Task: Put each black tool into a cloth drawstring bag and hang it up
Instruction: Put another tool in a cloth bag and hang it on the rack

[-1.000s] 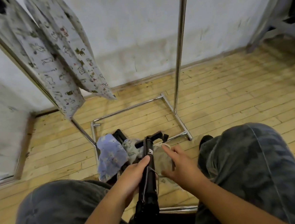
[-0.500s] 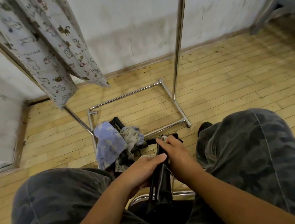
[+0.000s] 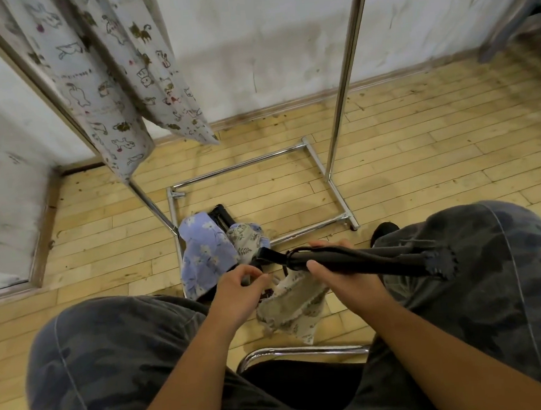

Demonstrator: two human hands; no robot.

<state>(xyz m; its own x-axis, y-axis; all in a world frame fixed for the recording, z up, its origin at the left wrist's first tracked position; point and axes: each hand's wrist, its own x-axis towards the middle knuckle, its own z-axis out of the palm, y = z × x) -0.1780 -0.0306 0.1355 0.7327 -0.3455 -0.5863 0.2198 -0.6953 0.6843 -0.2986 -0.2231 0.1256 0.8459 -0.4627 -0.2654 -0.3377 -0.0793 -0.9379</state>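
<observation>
– Black tool (image 3: 357, 261) first: where is it?
– Across the lap, lying almost level. Its toothed end sits over the right knee (image 3: 495, 284) and its narrow end points left, over the gap between the knees.
– What has hold of it?
– The right grip (image 3: 346, 275), with fingers and thumb curled round the middle of the shaft.
– And the left grip (image 3: 240, 285)?
– It is curled too, pinching the mouth of a beige bag (image 3: 293, 303) with a leaf print. The bag hangs under both hands, between the knees and clear of the floor (image 3: 421, 160). The tool is outside it, with the narrow end just above the mouth.
– What lies on the floor?
– The floor is pale wooden boards. At the near left corner of the chrome rack base (image 3: 243, 166) a blue floral bag (image 3: 205, 252) is heaped, touching a second leaf-print bag (image 3: 246, 239). A second black tool (image 3: 221, 215) pokes out from behind them toward the wall.
– Is anything hung up?
– Two cat-print bags (image 3: 102, 98) hang at the upper left, beside the rack's slanting pole.
– And nearer the person?
– A chrome chair rim (image 3: 306, 350) shows between the thighs, below the beige bag.
</observation>
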